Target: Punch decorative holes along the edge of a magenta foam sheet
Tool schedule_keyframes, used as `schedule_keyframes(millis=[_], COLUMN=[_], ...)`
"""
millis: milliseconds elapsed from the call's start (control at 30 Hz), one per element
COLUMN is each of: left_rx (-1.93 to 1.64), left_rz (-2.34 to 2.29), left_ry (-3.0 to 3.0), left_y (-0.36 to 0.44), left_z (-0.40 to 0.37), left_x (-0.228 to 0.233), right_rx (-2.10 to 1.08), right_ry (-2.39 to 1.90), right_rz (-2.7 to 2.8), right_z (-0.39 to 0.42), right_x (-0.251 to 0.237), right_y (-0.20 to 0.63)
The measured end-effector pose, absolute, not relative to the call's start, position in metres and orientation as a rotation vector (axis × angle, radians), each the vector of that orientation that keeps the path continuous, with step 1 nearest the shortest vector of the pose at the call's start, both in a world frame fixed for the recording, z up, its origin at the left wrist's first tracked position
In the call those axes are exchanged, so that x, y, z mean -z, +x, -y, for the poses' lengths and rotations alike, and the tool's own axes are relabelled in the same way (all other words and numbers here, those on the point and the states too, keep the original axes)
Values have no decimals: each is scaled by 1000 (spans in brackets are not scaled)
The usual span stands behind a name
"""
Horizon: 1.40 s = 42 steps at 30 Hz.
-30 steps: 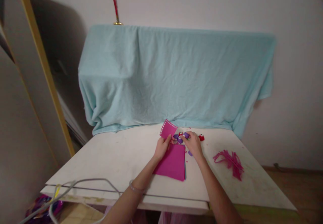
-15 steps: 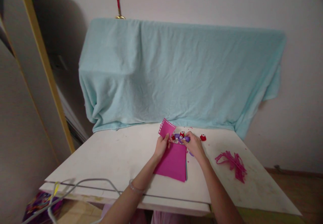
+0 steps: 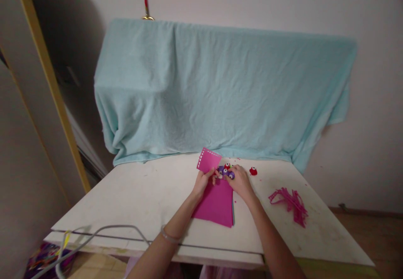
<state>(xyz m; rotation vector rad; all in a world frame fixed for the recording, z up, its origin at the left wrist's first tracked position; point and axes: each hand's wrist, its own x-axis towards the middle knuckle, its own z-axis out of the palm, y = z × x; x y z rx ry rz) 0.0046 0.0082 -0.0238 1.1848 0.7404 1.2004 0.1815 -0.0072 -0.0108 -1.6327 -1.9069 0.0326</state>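
Note:
My left hand (image 3: pixel 204 181) is closed at the lower edge of a small pink sheet of paper (image 3: pixel 210 160), which has a row of punched holes along two edges. My right hand (image 3: pixel 242 181) has its thumb and fingers closed at a purple piece with a white eye (image 3: pixel 231 175). Between the hands sits a cluster of small purple pieces (image 3: pixel 226 171) and a red piece (image 3: pixel 227 166), with round white eyes on them. Below them lies a stack of larger magenta sheets (image 3: pixel 215 205), a bluish edge showing at its right side. My fingers hide part of the cluster.
Another red piece with an eye (image 3: pixel 253 171) lies right of my right hand. A heap of pink paper strips (image 3: pixel 291 205) is farther right on the white table (image 3: pixel 126 199). A grey cable (image 3: pixel 116 227) crosses the front left edge. A pale blue cloth (image 3: pixel 226 94) hangs behind.
My left fingers have shifted toward the cluster, covering the red piece beside them. My right hand has moved slightly down. The purple piece beneath it is now hidden.

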Motion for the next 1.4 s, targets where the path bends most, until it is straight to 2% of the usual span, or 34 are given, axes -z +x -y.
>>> schedule_keyframes(millis=[300,1400], left_rx=[-1111,-1104], left_rz=[-659,-559], left_ry=[1072,816], left_y=[12,9], left_z=[-1,-6], left_x=[24,26], right_rx=[158,65], right_ry=[-1732,-1705], right_rz=[1988,1989], right_z=[13,16], right_x=[12,8], right_y=[171,170])
